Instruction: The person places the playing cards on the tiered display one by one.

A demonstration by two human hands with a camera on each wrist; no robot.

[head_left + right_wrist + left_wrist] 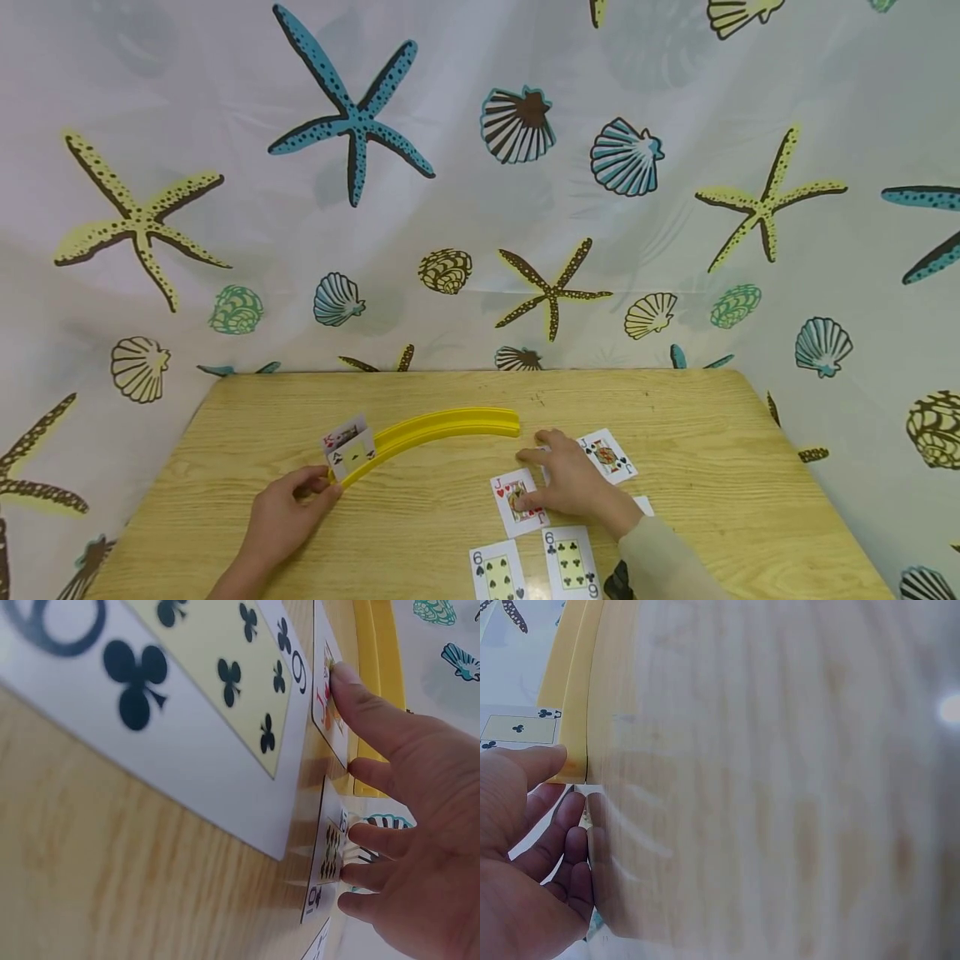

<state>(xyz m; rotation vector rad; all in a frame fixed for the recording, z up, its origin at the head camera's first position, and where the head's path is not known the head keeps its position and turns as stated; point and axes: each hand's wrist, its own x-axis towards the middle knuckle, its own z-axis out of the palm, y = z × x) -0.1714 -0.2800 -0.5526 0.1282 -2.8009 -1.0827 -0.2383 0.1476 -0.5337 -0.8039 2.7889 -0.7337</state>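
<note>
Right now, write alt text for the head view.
A left hand pinches a curved yellow card holder bearing a red king and ace of clubs; the right hand touches the jack of hearts among cards on a wooden table.

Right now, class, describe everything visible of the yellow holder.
The yellow holder is a plastic-looking, curved strip with a lengthwise groove, lying on the table. At its near left end stand the ace of clubs and, behind it, a red king. The left hand pinches that end; the right end is bare.
</note>
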